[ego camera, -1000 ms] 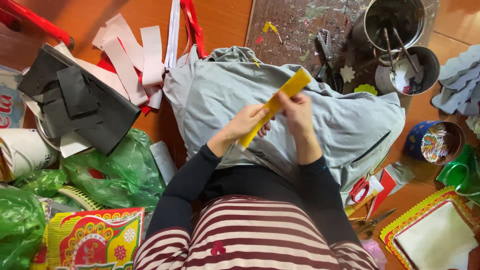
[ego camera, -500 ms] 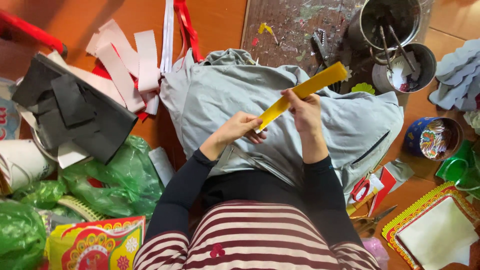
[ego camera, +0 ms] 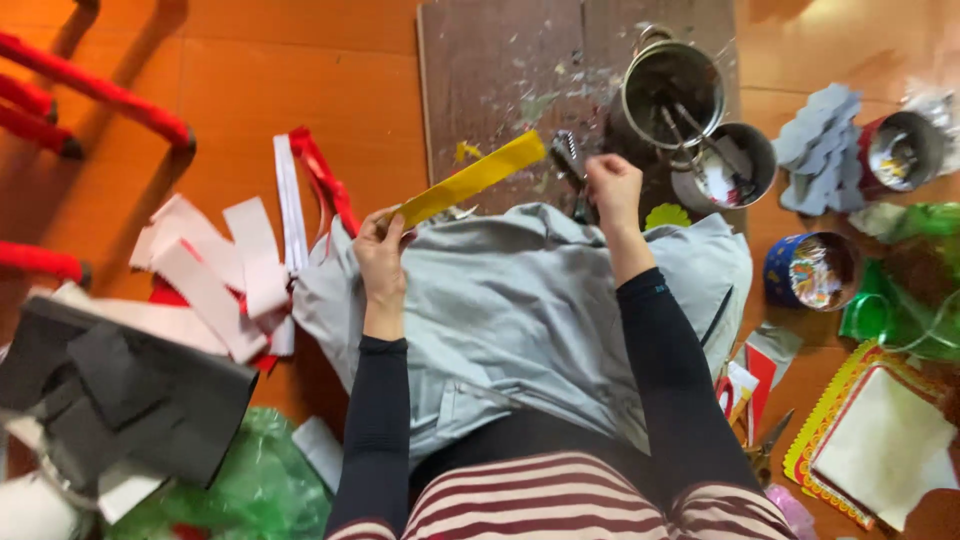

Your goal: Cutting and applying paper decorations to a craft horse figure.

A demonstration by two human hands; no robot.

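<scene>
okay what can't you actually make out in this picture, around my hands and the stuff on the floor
Head view only:
- Right hand: fingers curled and blurred, so what it grips, if anything, cannot be told.
- Dark tool beside it: blurred; its kind is unclear.
- Metal pot: contents lost in shadow.
- Left hand covers the lower end of the yellow strip.
- Green plastic bag: cut off by the bottom edge.
</scene>
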